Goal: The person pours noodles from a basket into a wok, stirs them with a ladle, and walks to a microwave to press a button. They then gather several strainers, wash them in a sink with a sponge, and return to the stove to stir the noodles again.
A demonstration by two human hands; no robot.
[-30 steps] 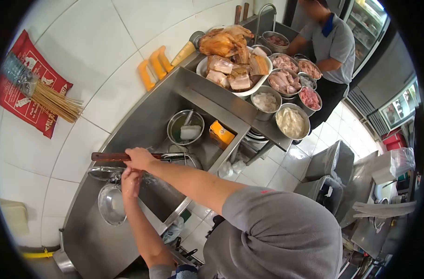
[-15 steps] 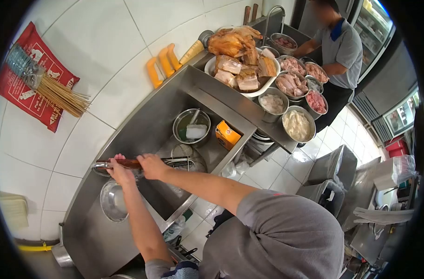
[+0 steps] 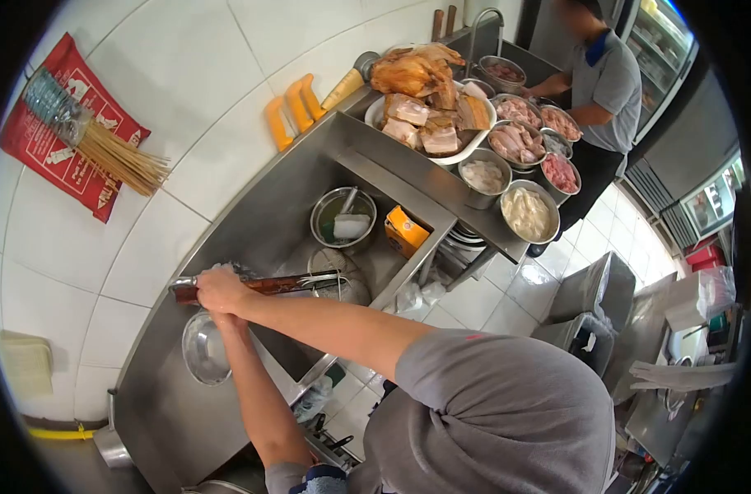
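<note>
Both my hands are together at the left end of a long brown wooden-handled tool (image 3: pixel 283 285) above the sink. It has a metal cap on its left end and thin metal rods or wires on its right end. My right hand (image 3: pixel 224 291) is closed around the handle, near the cap. Beneath it, my left hand (image 3: pixel 226 319) grips the same end, its fingers mostly hidden. Some foam or water shows beside the fingers. A shiny metal bowl (image 3: pixel 204 349) sits on the steel counter just below my hands.
The steel sink (image 3: pixel 264 235) holds a pot (image 3: pixel 342 216) of greenish liquid and an orange box (image 3: pixel 406 232). Behind stand a meat-filled white basin (image 3: pixel 477 151) and several metal bowls. A co-worker (image 3: pixel 610 90) stands at the far right. Orange-handled tools (image 3: pixel 278 123) hang on the wall.
My right hand has slid left along the handle, from its middle to the capped end, and now covers most of my left hand. The tool has stayed above the sink.
</note>
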